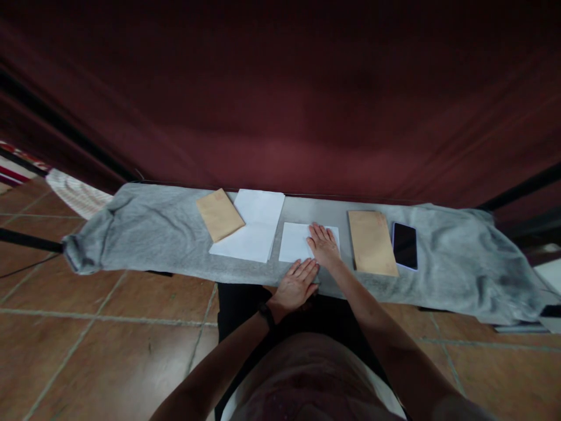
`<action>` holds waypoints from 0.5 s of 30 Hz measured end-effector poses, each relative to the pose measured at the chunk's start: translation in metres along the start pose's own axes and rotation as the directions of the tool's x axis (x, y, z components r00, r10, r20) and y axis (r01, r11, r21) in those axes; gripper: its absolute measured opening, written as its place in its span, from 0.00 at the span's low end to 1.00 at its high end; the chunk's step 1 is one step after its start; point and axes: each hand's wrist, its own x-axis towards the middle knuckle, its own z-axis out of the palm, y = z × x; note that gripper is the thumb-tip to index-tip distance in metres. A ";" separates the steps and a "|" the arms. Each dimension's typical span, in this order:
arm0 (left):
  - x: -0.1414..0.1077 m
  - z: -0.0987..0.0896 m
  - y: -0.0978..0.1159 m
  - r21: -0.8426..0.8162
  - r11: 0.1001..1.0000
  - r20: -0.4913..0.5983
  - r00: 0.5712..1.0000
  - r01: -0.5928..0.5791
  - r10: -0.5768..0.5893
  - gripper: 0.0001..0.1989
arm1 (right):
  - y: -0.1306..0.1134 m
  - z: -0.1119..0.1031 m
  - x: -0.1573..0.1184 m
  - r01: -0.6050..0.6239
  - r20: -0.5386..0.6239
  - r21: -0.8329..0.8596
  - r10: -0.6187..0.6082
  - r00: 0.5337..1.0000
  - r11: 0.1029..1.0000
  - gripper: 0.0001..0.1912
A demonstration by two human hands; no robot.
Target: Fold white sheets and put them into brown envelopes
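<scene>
A folded sheet of white paper (293, 241) lies flat in front of me on a grey cloth. My right hand (323, 244) rests on its right part with the fingers stretched out and the palm down. At the paper's near edge lies my left hand (298, 285), also flat, its fingertips at the edge and a dark band on the wrist. Neither hand grips anything. Left of the paper is a pile of larger white sheets (258, 225), partly covered by a brown envelope (220, 214). A stack of brown envelopes (372, 242) sits to the right of my hands.
The grey cloth (162, 234) covers a long, narrow surface. A phone with a dark screen (405, 245) lies right of the envelope stack. Dark red fabric (280, 158) rises behind the far edge. Tiled floor (123, 345) shows below, and black bars (30, 240) stand at the sides.
</scene>
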 end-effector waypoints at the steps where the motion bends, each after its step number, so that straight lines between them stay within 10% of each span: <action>1: 0.000 0.000 0.001 -0.002 1.000 0.001 1.000 0.008 -0.008 0.27 | 0.000 0.001 0.000 -0.017 -0.007 -0.004 0.017 1.000 1.000 0.29; 15: 0.011 0.003 0.018 0.003 0.947 -0.015 0.947 0.321 -0.321 0.33 | -0.001 0.011 -0.045 -0.129 -0.183 -0.038 0.120 0.976 0.991 0.32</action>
